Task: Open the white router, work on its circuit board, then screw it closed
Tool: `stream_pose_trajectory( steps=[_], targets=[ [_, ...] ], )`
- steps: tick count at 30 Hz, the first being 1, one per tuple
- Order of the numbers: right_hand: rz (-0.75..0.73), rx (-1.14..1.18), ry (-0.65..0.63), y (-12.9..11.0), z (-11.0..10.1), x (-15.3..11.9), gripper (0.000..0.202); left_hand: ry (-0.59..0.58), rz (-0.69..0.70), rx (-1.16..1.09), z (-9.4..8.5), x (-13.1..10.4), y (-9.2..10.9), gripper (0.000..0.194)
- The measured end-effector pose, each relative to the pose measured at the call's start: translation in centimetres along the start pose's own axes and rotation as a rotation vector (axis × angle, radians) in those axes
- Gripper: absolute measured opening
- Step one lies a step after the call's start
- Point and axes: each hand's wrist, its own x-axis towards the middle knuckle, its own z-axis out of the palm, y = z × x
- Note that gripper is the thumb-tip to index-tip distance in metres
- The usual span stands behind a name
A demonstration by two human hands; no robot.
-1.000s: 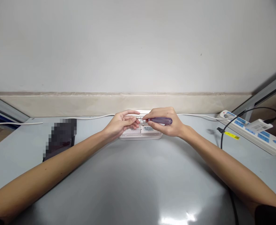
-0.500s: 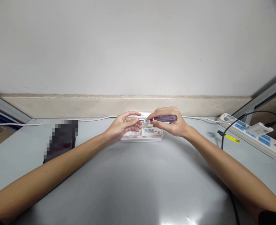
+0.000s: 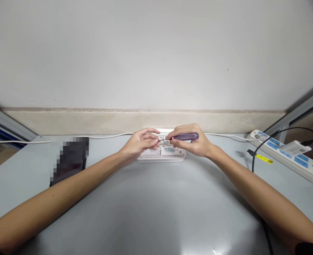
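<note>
A screwdriver with a purple handle [image 3: 186, 136] lies nearly level in my right hand [image 3: 195, 141], its fingers wrapped round the handle and its front end. The shaft points left toward my left hand [image 3: 142, 142], whose thumb and fingertips close in at the tip. Whether those fingers pinch the tip or something small there is too small to tell. Beneath both hands a white perforated device [image 3: 160, 159] with printed labels lies on the grey table [image 3: 151, 198]. My hands cover part of its top.
At the right, a white power strip [image 3: 291, 156] with blue sockets holds a white adapter. A black cable [image 3: 252, 163] with a yellow tag runs down the table. A dark, partly pixelated object [image 3: 75, 156] lies at the left. White cables run along the wall.
The screwdriver has tilted slightly, its handle end a little to the left and higher at the right. My left fingers have drawn closer together around its tip.
</note>
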Motion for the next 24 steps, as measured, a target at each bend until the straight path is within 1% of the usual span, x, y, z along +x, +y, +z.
stream_pose_trajectory(
  steps=[7,13,20,22,24],
  targets=[
    [0.038,0.002,-0.025,-0.17,0.09,0.03,0.014,0.013,-0.021,-0.013,-0.05,0.02,-0.03,0.035],
    [0.006,0.001,-0.018,-0.1,0.19,-0.07,0.016,0.012,0.001,-0.002,0.12,0.09,-0.04,0.031],
    [0.011,0.019,-0.027,0.0,0.06,-0.06,0.017,-0.004,0.005,0.039,0.18,0.06,0.0,0.03],
    [0.029,0.025,-0.038,-0.1,-0.16,-0.01,0.017,-0.006,0.002,0.022,0.24,0.05,0.03,0.029],
    [0.098,0.044,-0.078,-0.31,-0.54,0.07,0.017,0.001,0.002,0.001,0.34,0.05,0.1,0.026]
  ],
)
